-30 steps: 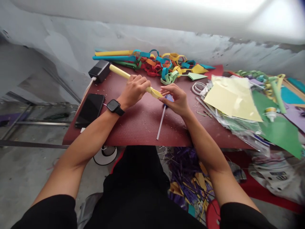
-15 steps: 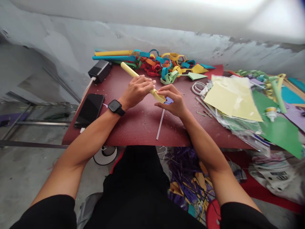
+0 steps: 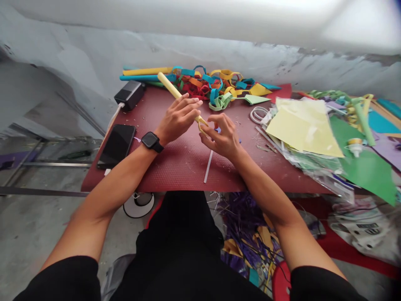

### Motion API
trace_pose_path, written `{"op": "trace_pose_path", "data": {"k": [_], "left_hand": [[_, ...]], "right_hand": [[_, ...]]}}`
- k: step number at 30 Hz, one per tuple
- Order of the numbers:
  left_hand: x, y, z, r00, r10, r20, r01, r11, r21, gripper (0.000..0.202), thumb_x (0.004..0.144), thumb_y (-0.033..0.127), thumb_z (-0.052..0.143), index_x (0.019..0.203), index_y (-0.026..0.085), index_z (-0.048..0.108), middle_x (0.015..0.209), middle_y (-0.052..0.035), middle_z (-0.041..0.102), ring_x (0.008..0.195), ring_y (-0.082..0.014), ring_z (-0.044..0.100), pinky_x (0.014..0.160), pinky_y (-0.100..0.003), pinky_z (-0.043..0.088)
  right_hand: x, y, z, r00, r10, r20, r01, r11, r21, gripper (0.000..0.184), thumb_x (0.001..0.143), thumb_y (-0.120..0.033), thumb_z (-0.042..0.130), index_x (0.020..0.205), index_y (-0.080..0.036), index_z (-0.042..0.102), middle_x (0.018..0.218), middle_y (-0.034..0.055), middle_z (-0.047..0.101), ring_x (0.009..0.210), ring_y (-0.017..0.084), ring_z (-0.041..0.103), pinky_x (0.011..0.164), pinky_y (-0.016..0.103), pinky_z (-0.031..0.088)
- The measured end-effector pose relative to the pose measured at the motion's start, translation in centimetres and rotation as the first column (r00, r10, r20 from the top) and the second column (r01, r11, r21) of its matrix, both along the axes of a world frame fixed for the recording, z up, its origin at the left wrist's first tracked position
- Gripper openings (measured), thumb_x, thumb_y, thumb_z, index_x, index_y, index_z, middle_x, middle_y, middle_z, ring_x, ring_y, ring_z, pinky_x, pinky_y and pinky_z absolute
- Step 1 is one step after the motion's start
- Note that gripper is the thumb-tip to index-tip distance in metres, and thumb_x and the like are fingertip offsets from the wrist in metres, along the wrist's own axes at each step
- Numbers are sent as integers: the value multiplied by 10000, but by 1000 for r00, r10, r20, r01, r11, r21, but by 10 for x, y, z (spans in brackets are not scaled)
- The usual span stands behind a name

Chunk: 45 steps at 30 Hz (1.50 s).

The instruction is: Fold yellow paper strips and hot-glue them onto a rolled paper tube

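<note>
Currently: left hand (image 3: pixel 178 119) fingers wrapped round yellow paper tube (image 3: pixel 167 85), raised above counter (image 3: pixel 175 163); right hand (image 3: pixel 222 138) fingers loosely spread just beside its near end. Likely best: steady grip, roll tight, no crushing

Bare table (image 3: pixel 175 167) beneath left hand (image 3: pixel 178 119), paper chains (image 3: pixel 206 85) behind, sheets (image 3: pixel 300 125) right, phone (image 3: pixel 116 144) left.

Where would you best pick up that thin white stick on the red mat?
At its near half, pinched across its width from above. The white stick lies flat on the red mat, its far end tucked under the right hand, while the near end lies uncovered.
</note>
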<state>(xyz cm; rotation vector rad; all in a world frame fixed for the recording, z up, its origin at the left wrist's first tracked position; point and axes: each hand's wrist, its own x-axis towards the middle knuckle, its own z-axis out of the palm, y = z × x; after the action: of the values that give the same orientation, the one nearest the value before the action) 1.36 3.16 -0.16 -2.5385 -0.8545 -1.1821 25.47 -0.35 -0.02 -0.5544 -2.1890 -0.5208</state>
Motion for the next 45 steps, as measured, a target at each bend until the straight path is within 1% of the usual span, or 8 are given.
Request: {"op": "trace_pose_path", "data": {"k": [4,8,14,21,28,33,38,45], "left_hand": [[2,-1,-2,999,-8,-34,9,999,33,237,1166,221,455,1152,225,692,1375,-78,788,1374,-242,713,1322,-602,461],[3,-1,-3,998,-29,-51,30,999,18,232,1163,210,451,1161,226,683,1371,-87,779,1356,-247,709,1311,-607,458],[0,1,-3,992,-19,-122,18,1000,-5,259,1157,186,458,1282,240,679,1423,-84,757,1340,-251,690,1312,-596,414],[-8,-1,-1,978,-47,-201,54,998,32,281,1183,328,489,1356,225,686,1283,-93,813,1135,-253,704,1021,-452,540],[-9,-1,-4,961,-103,-255,97,995,-36,307,1179,324,497,1379,194,690,1283,-117,818,1138,-259,691,988,-426,525],[-2,-2,-6,960,-145,-239,135,989,-56,332,1193,290,451,1397,212,700,1296,-119,821,1152,-243,698,1023,-433,522],[0,-3,-2,974,-108,-201,97,993,-61,345,1195,275,438,1377,227,727,1385,-101,805,1210,-249,715,1087,-475,524],[1,-6,0,976,-83,-199,64,993,-102,370,1188,270,444,1419,259,732,1409,-92,800,1232,-257,731,1079,-491,538]], "right_hand": [[-4,-6,2,997,-27,-73,24,999,-47,136,1071,-283,696,1193,-238,735,1190,111,654,884,210,580,788,428,583],[-3,-5,-1,993,5,-122,-24,988,-151,151,1093,-256,646,1203,-261,749,1246,115,636,874,197,575,802,428,593],[6,3,-3,989,59,-139,-85,979,-187,291,1027,-473,766,1247,-284,779,1279,124,640,851,207,550,800,461,592],[11,8,-1,971,148,-187,-221,853,-473,492,1008,-668,740,1233,-238,819,1069,73,679,831,198,610,773,397,542],[17,10,4,970,229,-86,-236,783,-576,502,1033,-676,712,1115,-190,805,918,29,616,760,164,553,722,330,445],[14,11,2,951,297,-84,-288,758,-585,511,1057,-682,675,1116,-181,759,996,61,677,836,181,598,779,326,457],[12,8,6,974,222,-52,-205,751,-628,616,1019,-810,620,933,-202,656,860,13,580,740,159,501,714,322,406],[15,5,9,986,167,-6,-131,753,-645,686,989,-895,560,917,-218,637,843,17,566,728,168,479,703,340,378]]}}
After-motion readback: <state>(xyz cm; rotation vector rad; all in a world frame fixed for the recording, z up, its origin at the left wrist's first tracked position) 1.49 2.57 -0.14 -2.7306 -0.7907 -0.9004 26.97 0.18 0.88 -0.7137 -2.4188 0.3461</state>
